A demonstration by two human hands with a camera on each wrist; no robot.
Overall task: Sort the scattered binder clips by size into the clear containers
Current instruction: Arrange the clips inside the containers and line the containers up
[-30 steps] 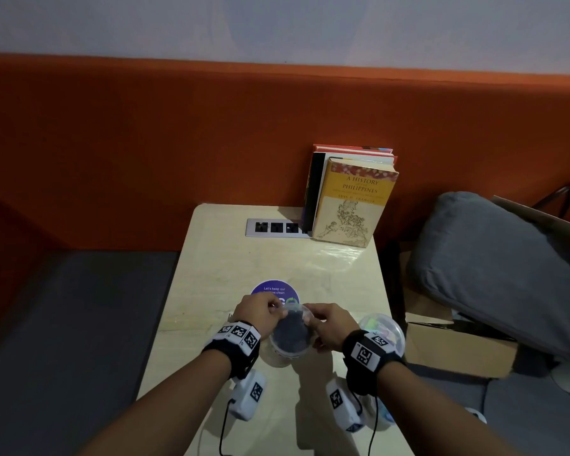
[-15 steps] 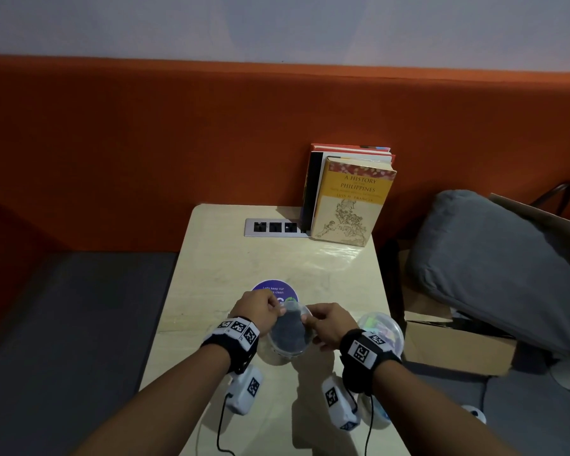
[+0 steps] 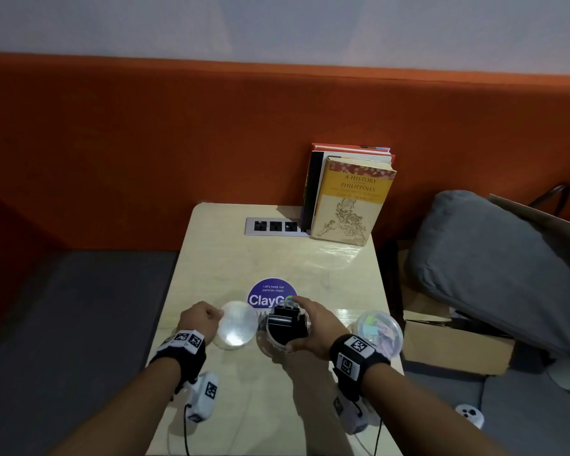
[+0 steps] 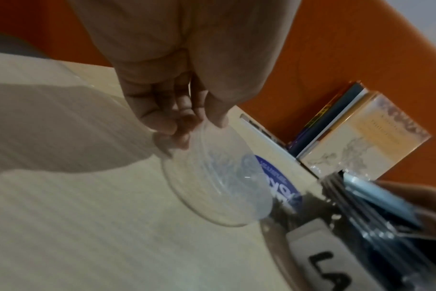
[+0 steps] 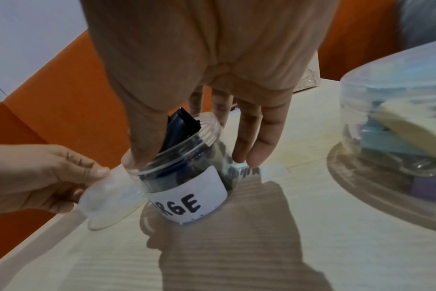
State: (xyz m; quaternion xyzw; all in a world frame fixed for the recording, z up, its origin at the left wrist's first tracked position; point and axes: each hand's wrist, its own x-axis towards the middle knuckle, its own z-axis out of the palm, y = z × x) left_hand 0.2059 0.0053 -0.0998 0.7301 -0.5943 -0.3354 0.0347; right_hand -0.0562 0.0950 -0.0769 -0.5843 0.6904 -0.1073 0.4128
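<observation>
1. Pinching the clear lid (image 3: 233, 329) by its rim, left hand (image 3: 200, 320) has fingers and thumb curled on the edge; lid is tilted, off to the left of the jar, low over the desk (image 3: 231, 258). Left wrist view shows thumb on top of the rim and fingertips (image 4: 162, 126) under it.
2. Change: half a second ago both hands were together on the closed jar; now the lid is off and the hands are apart. Jar mouth is open.
3. Right hand (image 3: 313, 327) grips the LARGE jar (image 5: 187, 177) from above, thumb down the near side, fingers (image 5: 259, 137) spread down the far side, clamped round the neck. Jar stands upright on the desk.
4. Black binder clips (image 3: 285, 322) fill the jar; one pokes above the rim.
5. Meaning, as a guess: large clips look already stored, so opening it probably sets up either adding another clip or tipping them out. No loose clips visible on the desk.
6. Second clear container (image 3: 377, 332) sits just right of the right wrist, lid on, with pastel clips inside.
7. Further out: purple ClayGo sticker (image 3: 267, 296) behind the jar, socket strip (image 3: 273, 226), books (image 3: 349, 199) at the back edge.
</observation>
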